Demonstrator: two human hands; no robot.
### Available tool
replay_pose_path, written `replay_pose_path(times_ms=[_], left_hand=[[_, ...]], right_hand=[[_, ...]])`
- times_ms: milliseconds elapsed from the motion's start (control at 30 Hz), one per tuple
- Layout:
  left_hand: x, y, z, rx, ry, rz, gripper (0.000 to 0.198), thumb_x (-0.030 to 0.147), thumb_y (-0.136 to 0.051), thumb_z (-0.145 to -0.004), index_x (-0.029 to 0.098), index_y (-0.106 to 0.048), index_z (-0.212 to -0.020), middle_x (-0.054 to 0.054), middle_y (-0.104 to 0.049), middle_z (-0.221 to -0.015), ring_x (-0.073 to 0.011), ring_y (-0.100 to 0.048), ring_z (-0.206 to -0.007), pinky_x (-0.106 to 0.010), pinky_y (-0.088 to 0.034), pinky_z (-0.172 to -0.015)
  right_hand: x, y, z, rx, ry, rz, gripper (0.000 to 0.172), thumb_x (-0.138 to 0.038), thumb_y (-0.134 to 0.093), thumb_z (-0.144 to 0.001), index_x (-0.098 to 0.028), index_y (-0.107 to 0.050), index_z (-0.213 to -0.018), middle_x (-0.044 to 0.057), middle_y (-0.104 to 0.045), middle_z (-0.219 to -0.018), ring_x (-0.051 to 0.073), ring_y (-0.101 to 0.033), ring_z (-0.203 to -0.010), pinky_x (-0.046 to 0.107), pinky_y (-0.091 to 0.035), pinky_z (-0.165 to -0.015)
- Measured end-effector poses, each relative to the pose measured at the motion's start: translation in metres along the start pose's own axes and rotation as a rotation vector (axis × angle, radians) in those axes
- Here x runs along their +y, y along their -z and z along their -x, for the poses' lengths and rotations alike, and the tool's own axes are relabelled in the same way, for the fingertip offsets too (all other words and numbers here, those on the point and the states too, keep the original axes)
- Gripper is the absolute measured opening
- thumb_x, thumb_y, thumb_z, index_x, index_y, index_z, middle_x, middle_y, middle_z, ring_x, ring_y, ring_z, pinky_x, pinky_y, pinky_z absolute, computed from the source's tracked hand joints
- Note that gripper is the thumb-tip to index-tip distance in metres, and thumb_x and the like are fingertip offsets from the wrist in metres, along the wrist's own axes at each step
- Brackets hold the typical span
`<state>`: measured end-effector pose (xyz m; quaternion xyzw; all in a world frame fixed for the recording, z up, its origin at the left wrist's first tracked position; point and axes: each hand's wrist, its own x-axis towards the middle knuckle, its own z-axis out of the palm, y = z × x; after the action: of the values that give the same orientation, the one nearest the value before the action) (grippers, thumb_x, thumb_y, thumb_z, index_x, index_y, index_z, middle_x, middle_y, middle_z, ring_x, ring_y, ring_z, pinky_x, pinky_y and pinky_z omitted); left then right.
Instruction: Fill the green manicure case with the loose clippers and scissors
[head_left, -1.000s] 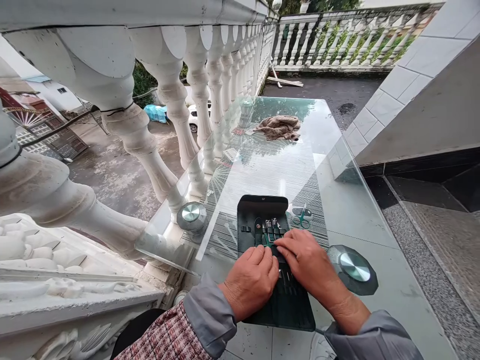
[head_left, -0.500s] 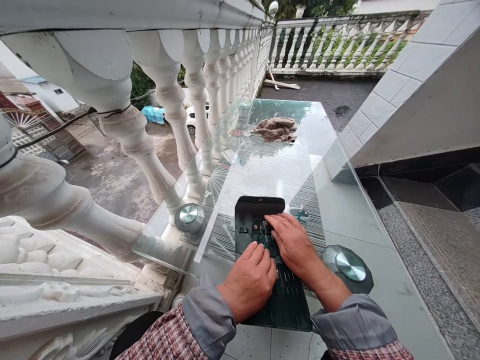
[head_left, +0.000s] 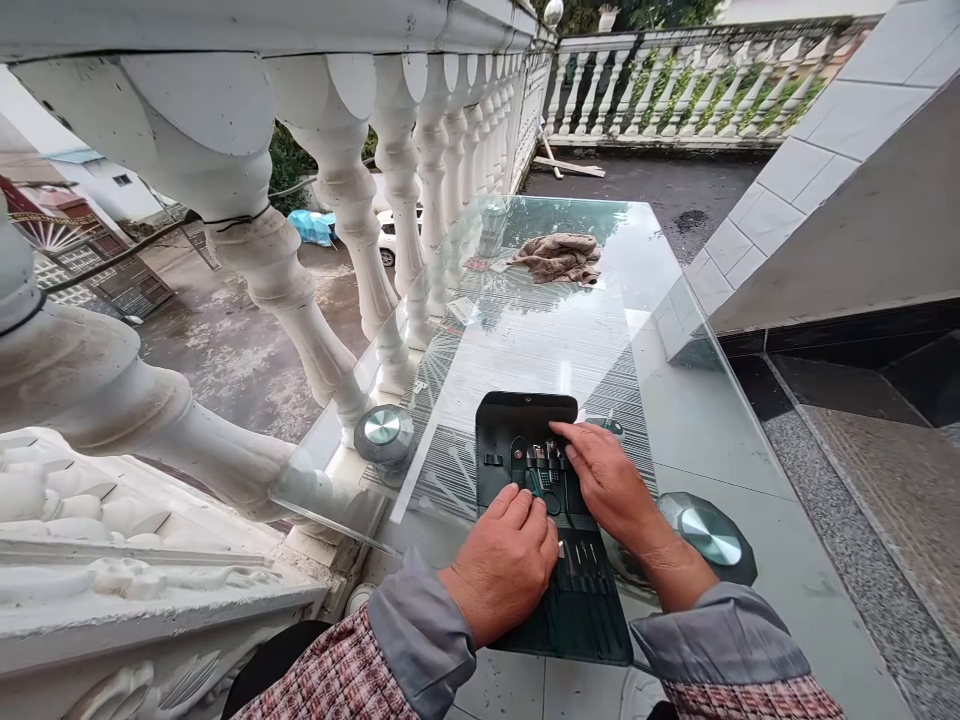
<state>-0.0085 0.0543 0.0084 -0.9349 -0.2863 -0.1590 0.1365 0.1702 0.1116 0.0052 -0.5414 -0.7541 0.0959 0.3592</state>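
Observation:
A black manicure case (head_left: 585,625) lies unfolded on the glass table. Nail clippers (head_left: 551,455) sit under loops in its upper half, beside scissors with dark green handles (head_left: 551,498). Several slim metal tools (head_left: 585,555) are held in a row lower down. My left hand (head_left: 504,560) rests over the case's left middle, fingers bent and pressed together by the scissors; whatever they pinch is hidden. My right hand (head_left: 611,485) lies along the case's upper right edge, fingers stretched out beside the clippers, its thumb mostly out of sight.
Behind my right hand, a small item (head_left: 613,428) lies partly covered. A crumpled brown cloth (head_left: 559,258) is at the glass table's (head_left: 690,380) far end. Round metal-capped supports (head_left: 384,432) show at its sides. A white balustrade (head_left: 349,200) runs along the left.
My right hand has shifted right and lifted off the clippers, so more of the clippers and slim tools shows. My left hand stays almost in place on the case.

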Motion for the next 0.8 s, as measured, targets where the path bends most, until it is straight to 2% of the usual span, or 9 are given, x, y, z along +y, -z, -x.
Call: replay_pose_path(times_ms=[133, 367, 633, 700, 800], left_hand=[[0.000, -0.001, 0.000, -0.012, 0.003, 0.004, 0.023, 0.019, -0.046, -0.089, 0.007, -0.058, -0.106, -0.015, -0.060, -0.113, -0.0249, -0.056, -0.104, -0.044, -0.033, -0.101], [0.000, -0.001, 0.000, -0.007, 0.003, 0.006, 0.023, 0.018, -0.044, -0.090, 0.008, -0.058, -0.105, -0.015, -0.061, -0.113, -0.0245, -0.056, -0.104, -0.044, -0.034, -0.100], [0.000, 0.000, 0.000, 0.000, -0.005, 0.004, 0.024, 0.016, -0.044, -0.089, 0.007, -0.059, -0.105, -0.015, -0.061, -0.112, -0.0254, -0.056, -0.104, -0.045, -0.034, -0.100], [0.000, 0.001, 0.000, -0.010, -0.003, 0.001, 0.024, 0.016, -0.043, -0.090, 0.008, -0.059, -0.105, -0.015, -0.060, -0.113, -0.0253, -0.056, -0.105, -0.045, -0.034, -0.100], [0.000, 0.003, 0.000, -0.039, -0.010, -0.005, 0.024, 0.017, -0.042, -0.091, 0.008, -0.058, -0.107, -0.015, -0.059, -0.114, -0.0249, -0.056, -0.106, -0.045, -0.034, -0.101]], right_hand=[[0.001, 0.000, 0.001, -0.069, -0.006, -0.015, 0.032, -0.023, -0.037, -0.089, -0.020, -0.060, -0.111, 0.006, -0.065, -0.108, 0.022, -0.051, -0.108, 0.045, -0.040, -0.097], [-0.001, 0.000, 0.002, -0.067, 0.017, -0.012, 0.031, -0.018, -0.038, -0.087, -0.021, -0.060, -0.109, 0.006, -0.065, -0.106, 0.023, -0.052, -0.105, 0.046, -0.041, -0.095], [-0.002, -0.003, 0.005, -0.085, 0.007, -0.028, 0.033, -0.022, -0.036, -0.089, -0.020, -0.058, -0.113, 0.007, -0.063, -0.111, 0.021, -0.051, -0.110, 0.045, -0.040, -0.097], [-0.004, 0.003, 0.004, -0.051, -0.011, -0.062, 0.033, -0.024, -0.036, -0.089, -0.021, -0.058, -0.114, 0.006, -0.062, -0.113, 0.021, -0.051, -0.111, 0.045, -0.039, -0.098], [-0.005, 0.021, 0.003, 0.116, -0.121, -0.097, 0.034, -0.030, -0.039, -0.089, -0.022, -0.055, -0.118, 0.007, -0.060, -0.118, 0.021, -0.051, -0.112, 0.044, -0.038, -0.099]])
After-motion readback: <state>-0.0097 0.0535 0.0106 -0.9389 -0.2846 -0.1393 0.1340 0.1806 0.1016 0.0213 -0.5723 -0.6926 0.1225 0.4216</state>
